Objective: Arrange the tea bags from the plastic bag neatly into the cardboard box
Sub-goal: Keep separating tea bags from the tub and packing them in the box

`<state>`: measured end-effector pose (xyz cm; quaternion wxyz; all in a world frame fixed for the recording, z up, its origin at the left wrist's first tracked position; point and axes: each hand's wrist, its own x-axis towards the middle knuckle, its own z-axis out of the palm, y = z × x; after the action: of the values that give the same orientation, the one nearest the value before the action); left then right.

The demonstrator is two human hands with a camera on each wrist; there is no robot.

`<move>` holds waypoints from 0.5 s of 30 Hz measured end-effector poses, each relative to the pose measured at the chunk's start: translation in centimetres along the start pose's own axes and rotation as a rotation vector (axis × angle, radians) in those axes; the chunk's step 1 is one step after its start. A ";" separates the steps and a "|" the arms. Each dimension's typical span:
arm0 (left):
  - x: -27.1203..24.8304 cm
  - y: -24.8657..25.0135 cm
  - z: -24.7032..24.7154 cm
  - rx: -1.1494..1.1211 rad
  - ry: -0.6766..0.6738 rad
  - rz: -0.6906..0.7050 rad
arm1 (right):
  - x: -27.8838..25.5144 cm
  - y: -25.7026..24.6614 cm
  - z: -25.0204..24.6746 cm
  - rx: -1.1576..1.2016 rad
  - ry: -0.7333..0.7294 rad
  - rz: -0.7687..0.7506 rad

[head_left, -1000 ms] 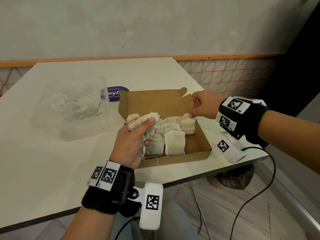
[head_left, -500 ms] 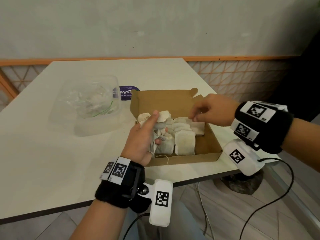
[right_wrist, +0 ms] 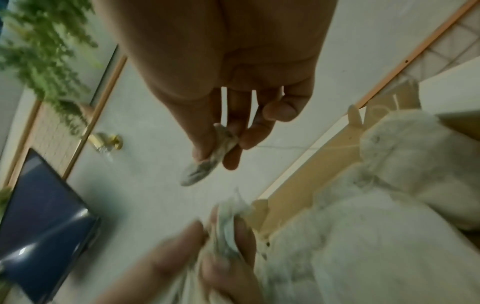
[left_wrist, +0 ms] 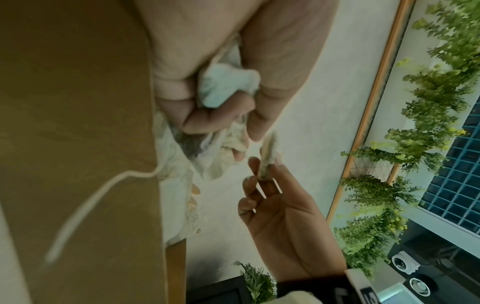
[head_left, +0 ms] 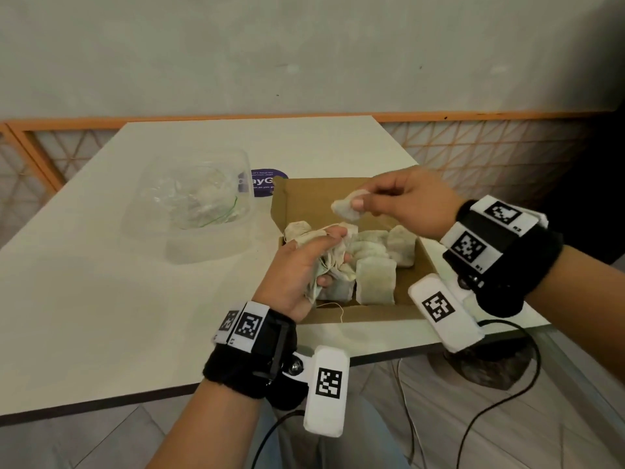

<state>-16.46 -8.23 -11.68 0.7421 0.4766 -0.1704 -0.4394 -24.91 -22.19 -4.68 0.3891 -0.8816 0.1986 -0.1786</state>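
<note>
An open brown cardboard box (head_left: 368, 318) sits at the table's near right edge with several tea bags (head_left: 375, 282) laid in it. My left hand (head_left: 297, 265) hovers over the box's left side and grips a bunch of tea bags (head_left: 333, 265), seen crumpled in its fingers as the bunch (left_wrist: 226, 86). My right hand (head_left: 402, 204) is raised above the box's back and pinches a single tea bag (head_left: 345, 208) between thumb and fingers; the wrist views show this bag (right_wrist: 205, 162) (left_wrist: 269, 154). The clear plastic bag (head_left: 199, 201) lies to the left of the box.
A purple round sticker (head_left: 262, 182) lies behind the box. The white table (head_left: 84, 299) ends close to my body, and cables (head_left: 500, 374) hang beyond its edge. A wall with an orange rail (head_left: 473, 115) stands behind.
My right hand has lifted from the box's right side, moved left, and now pinches one tea bag in the air. The left hand kept its bunch.
</note>
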 end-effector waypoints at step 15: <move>0.3 0.0 -0.2 -0.168 0.072 0.055 | -1.4 -0.4 -0.2 -0.223 -0.459 0.034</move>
<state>-16.15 -8.41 -11.83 0.7970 0.4233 -0.1190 -0.4142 -26.13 -21.35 -4.47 0.3274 -0.9331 0.1381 0.0556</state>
